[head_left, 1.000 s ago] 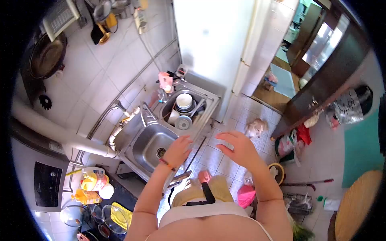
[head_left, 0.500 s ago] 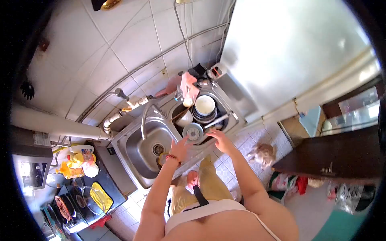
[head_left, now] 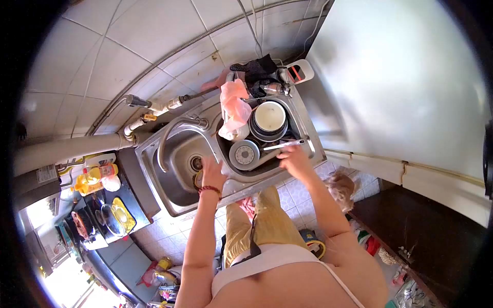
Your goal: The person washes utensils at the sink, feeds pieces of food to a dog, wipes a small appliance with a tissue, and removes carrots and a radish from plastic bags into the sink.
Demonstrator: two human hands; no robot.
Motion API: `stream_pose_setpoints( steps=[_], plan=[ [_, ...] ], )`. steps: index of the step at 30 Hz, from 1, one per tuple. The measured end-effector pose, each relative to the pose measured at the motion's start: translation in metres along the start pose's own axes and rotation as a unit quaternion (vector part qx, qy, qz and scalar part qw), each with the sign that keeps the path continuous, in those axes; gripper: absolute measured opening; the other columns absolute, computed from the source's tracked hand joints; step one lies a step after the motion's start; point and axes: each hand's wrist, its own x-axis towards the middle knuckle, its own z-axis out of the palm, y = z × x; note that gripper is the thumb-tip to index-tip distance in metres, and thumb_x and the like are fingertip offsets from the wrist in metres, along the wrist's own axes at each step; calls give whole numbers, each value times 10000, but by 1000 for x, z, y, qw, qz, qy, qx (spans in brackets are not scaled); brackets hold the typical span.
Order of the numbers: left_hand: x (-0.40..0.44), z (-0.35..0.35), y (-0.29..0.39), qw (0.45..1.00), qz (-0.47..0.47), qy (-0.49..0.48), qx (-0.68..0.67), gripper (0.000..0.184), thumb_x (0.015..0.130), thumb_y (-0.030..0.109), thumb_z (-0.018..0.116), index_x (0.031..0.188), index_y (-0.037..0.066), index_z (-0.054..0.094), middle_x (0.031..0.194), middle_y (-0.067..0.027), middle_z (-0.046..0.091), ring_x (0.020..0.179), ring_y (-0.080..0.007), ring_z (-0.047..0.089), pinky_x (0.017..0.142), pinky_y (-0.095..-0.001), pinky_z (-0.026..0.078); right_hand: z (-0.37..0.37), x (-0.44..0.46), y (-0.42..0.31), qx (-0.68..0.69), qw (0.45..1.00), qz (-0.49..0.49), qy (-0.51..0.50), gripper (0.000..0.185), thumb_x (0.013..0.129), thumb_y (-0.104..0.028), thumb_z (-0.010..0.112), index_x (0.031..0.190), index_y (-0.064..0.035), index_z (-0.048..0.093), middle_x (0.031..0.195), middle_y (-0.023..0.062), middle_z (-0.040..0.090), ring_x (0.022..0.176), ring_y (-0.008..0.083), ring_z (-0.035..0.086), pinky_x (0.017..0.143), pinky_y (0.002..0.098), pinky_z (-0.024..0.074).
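A pale handle [head_left: 280,146] lies aslant across the right basin [head_left: 295,123], its outer end near the basin's front rim. The right hand [head_left: 295,163] is at this handle, fingers bent; its fingertips are small here, so I cannot tell whether the grip is closed on it or only touching. The left hand [head_left: 212,175], a red bracelet [head_left: 210,190] at its wrist, is over the front edge of the left basin [head_left: 177,177], its grip loose and fairly wide, fingers apart. Just beside it is a yellow ring [head_left: 197,180], with the drain [head_left: 195,163] near its fingertips.

In the right basin, a white bowl [head_left: 270,116] sits on top of darker bowls [head_left: 269,137], and a round grey dish [head_left: 244,155] lies in front of them. A pink bag [head_left: 234,105] hangs at the back, near a black cloth [head_left: 257,68]. The curved tap [head_left: 167,138] reaches over the left basin. Farther left, bottles [head_left: 97,174] stand on the dark worktop [head_left: 130,191]. A furry animal [head_left: 340,190] is on the tiled floor [head_left: 294,218], beyond the right forearm.
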Motion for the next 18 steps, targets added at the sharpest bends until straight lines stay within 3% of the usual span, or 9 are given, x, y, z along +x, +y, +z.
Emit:
stream_pose_setpoints(
  steps=[1,2,3,4,7,10,18],
  plan=[
    [-6,1,2,994,-9,8,-108,318,786,90,583,1103,103,568,1175,-71,517,980,-199,563,868,-395,431,14,-8,9,-121,992,-25,9,301,657,26,595,924,-106,636,977,65,578,945,268,519,825,393,436],
    [-11,-3,5,977,-16,18,-214,314,778,95,585,1092,103,573,1182,-64,515,984,-203,561,879,-384,427,22,-3,2,-91,994,27,58,276,642,21,599,888,-98,641,979,69,575,952,277,510,834,399,425],
    [-23,-7,12,917,-92,17,-389,302,772,96,585,1074,104,583,1163,-60,526,984,-206,559,883,-374,424,29,-4,-5,-57,990,83,104,252,627,16,604,851,-91,647,980,73,572,959,286,501,843,406,414],
    [-36,-14,19,821,-165,14,-547,291,766,97,586,1057,104,593,1144,-55,536,983,-209,557,887,-363,421,34,-8,6,-82,986,102,108,176,628,1,615,785,-73,639,951,80,566,954,289,492,844,403,406],
    [-62,-17,7,963,-114,17,-245,280,775,102,577,1054,104,590,1090,-60,558,983,-222,550,877,-367,418,11,7,8,-254,948,165,101,143,708,-73,567,831,-48,637,951,78,544,964,259,471,818,393,386],
    [-73,-14,8,954,-138,34,-264,280,781,102,564,1060,101,586,1065,-56,568,977,-245,544,863,-376,423,6,15,30,-327,916,189,135,151,744,-126,530,795,-28,634,988,73,531,973,242,463,809,375,368],
    [-61,-32,17,955,-146,53,-252,280,793,131,560,1071,105,578,1084,-60,553,1011,-252,522,906,-397,393,9,2,36,-357,906,219,63,134,710,-135,540,676,-52,640,1040,83,528,997,236,447,819,384,349]
  ],
)
